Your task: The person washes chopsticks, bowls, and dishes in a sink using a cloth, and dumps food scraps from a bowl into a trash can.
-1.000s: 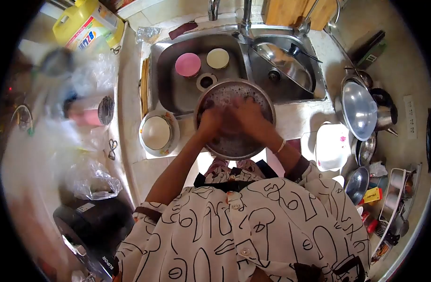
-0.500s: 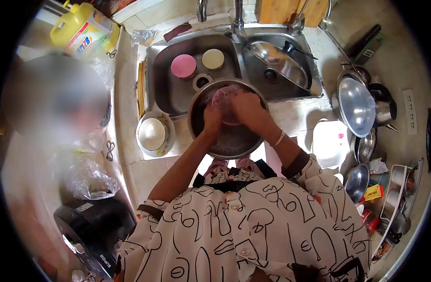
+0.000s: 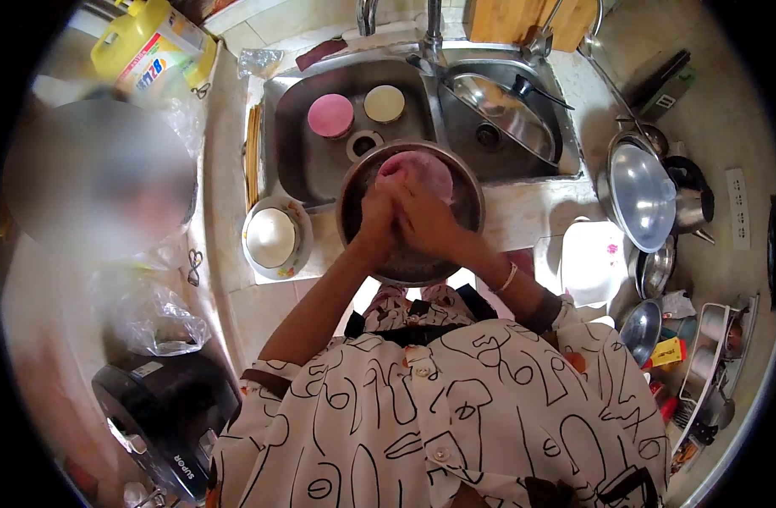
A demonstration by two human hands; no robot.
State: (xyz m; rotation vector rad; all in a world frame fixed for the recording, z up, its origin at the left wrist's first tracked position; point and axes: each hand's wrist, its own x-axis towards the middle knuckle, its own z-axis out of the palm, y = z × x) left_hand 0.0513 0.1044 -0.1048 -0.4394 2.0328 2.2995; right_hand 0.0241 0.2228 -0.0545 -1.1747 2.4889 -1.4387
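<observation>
"pink bowl (image 3: 432, 173) in the steel basin (image 3: 352, 218), centre of the frame — what's just changed?"

"the hands have come closer together at its near-left side. the right hand (image 3: 426, 218) covered more of it half a second ago."

"meaning?"

"its far side is plain to see now, with less foam showing."

"and the hands?"

"left hand (image 3: 377, 213) and right pressed together, fingers bunched — whether they pinch the rim or something else, i can't tell."

"how does the bowl look?"

"round, mottled pink, its near side hidden by the hands."
</observation>
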